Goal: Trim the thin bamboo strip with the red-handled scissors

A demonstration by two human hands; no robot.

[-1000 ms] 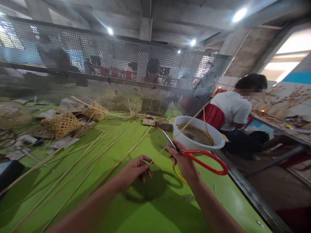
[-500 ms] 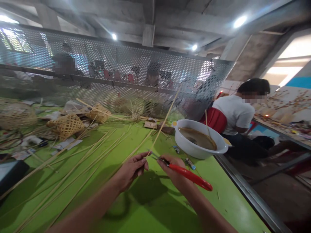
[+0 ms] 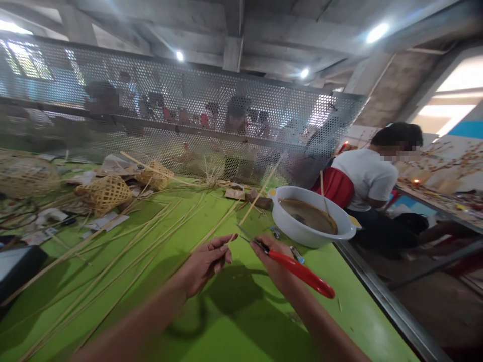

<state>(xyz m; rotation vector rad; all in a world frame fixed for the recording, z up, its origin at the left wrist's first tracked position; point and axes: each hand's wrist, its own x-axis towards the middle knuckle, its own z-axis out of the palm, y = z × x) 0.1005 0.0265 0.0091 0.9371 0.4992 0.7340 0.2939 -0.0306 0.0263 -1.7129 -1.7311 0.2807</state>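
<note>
My left hand [image 3: 207, 262] is closed in a pinch, a short pale end of a bamboo strip [image 3: 231, 240] showing at its fingertips. Opposite it, my right hand [image 3: 274, 259] grips red-handled scissors [image 3: 302, 271]. Their two thin, pointed blades are apart and aim toward the left fingertips. Just beyond the blades, a longer piece of strip [image 3: 254, 200] slants up and away, apart from my left hand and blurred at its far end. Several long, pale strips [image 3: 139, 239] lie on the green table [image 3: 241, 337] to the left of my hands.
A white basin [image 3: 307, 236] of brownish water stands at the right, with a stick leaning in it. Woven baskets [image 3: 109, 193] and scraps lie at the left. A perforated metal screen [image 3: 188, 110] borders the back. A person in a white shirt [image 3: 372, 173] sits beyond the table's right edge.
The long strip, earlier running up from my left fingertips, is now separate from the short end and has dropped lower. My right hand and the scissors have shifted slightly right; the blades have parted.
</note>
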